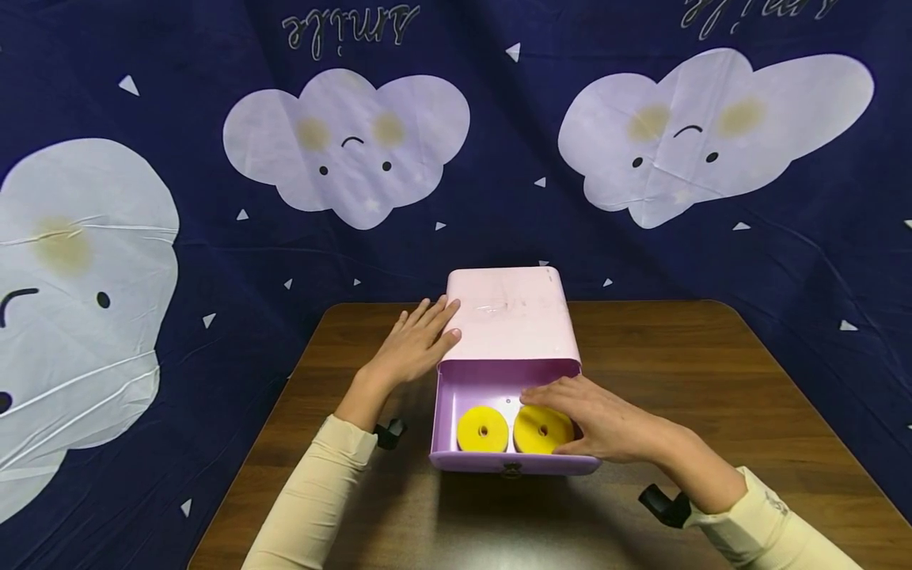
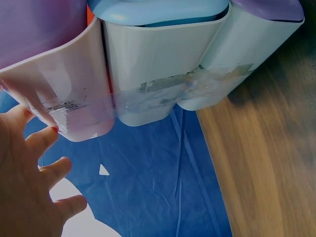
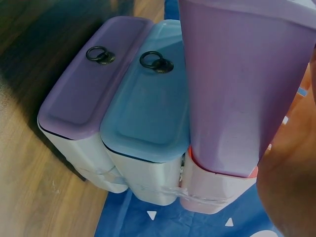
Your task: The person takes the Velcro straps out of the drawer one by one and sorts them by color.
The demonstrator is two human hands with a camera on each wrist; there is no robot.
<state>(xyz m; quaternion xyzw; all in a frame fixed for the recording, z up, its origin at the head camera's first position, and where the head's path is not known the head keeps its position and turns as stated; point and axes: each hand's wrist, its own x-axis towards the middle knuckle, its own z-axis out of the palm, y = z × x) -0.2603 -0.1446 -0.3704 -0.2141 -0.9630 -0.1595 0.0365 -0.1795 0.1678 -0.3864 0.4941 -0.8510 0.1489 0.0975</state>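
Observation:
A pink drawer box stands on the table with its purple drawer pulled out towards me. Inside the drawer, at its front left, is a yellow disc with a small centre hole. My right hand holds a second, matching yellow disc beside it, fingers over the far edge and thumb at the near side. That disc looks a little larger in the head view. Fingers spread, my left hand rests against the left edge of the pink box.
Below the pink box are a blue drawer and another purple drawer, both closed, with ring pulls. Clear tape binds the stacked housings. The brown wooden table ends at a dark blue cloud-print cloth.

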